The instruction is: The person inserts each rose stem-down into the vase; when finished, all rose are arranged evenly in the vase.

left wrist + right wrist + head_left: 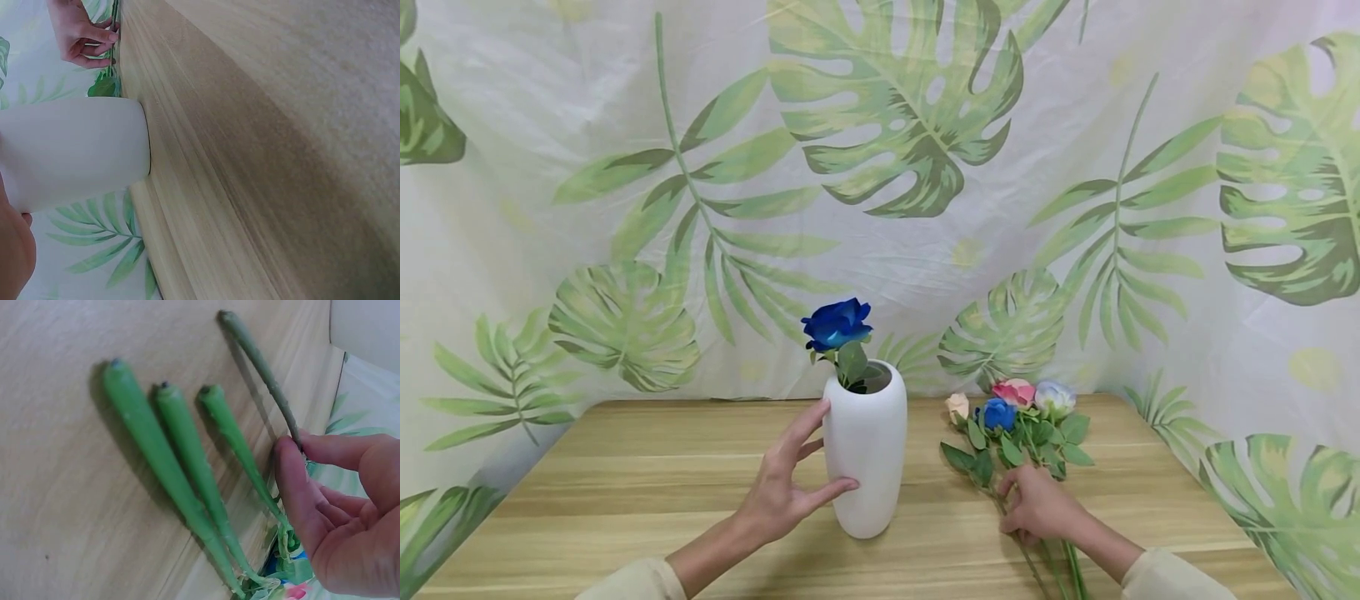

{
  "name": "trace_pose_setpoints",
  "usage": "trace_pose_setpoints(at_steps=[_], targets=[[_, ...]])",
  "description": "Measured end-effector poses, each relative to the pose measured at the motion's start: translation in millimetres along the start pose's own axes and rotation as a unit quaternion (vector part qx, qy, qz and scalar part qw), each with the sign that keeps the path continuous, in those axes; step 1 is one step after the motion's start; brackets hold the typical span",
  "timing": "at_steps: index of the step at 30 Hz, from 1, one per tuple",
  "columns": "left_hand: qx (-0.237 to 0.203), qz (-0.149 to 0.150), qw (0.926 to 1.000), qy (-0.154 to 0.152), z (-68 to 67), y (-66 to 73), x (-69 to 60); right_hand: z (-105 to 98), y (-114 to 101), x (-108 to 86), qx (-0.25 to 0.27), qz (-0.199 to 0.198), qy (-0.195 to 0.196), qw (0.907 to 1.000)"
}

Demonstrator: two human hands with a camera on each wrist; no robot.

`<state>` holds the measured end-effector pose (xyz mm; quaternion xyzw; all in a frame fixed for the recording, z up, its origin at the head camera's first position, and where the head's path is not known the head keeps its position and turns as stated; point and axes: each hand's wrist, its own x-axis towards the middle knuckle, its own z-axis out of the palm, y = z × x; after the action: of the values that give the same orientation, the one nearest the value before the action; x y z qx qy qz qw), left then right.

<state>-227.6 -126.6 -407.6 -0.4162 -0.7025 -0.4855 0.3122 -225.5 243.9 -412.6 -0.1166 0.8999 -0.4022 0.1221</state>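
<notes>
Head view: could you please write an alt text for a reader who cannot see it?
A person's left hand holds an upright white vase with one blue rose in it, while the right hand pinches a stem among flowers lying on a wood-grain table. They are peach, blue, pink and pale bluish-white; a leaf-patterned cloth hangs behind.

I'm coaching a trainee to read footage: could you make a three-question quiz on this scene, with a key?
1. True or false: the left hand touches the vase.
2. Fill in: the right hand pinches a ____.
3. Which colour of bloom stands above the vase's mouth? A) pink B) blue C) peach

Key:
1. True.
2. Stem.
3. B: a blue rose.
</notes>
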Motion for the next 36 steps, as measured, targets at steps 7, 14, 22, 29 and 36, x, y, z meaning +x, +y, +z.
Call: trace_pose_setpoints(at_steps=[7, 14, 22, 29, 36], targets=[[0.013, 0.003, 0.9999, -0.002, 0.3, -0.7, -2.1, -2.3, -2.3, 1.0, 0.045, -0.026, 0.002, 0.9986], [0.015, 0.008, 0.9999, -0.002, 1.1, 0.0, -2.1, -4.9, -9.4, 0.8, 0.076, -0.062, 0.013, 0.9951], [0.005, 0.008, 1.0, -0.002, 0.4, 0.7, -0.2, -7.2, -27.4, -0.4, 0.125, -0.052, 0.063, 0.9888], [0.008, 0.006, 1.0, -0.002, 0.3, 0.1, -0.2, -7.7, -35.8, -0.9, 0.216, -0.01, 0.058, 0.9746], [0.007, 0.009, 0.9999, -0.001, 0.7, -0.6, -0.2, -9.7, -39.3, -2.5, 0.375, -0.035, -0.026, 0.9259]])
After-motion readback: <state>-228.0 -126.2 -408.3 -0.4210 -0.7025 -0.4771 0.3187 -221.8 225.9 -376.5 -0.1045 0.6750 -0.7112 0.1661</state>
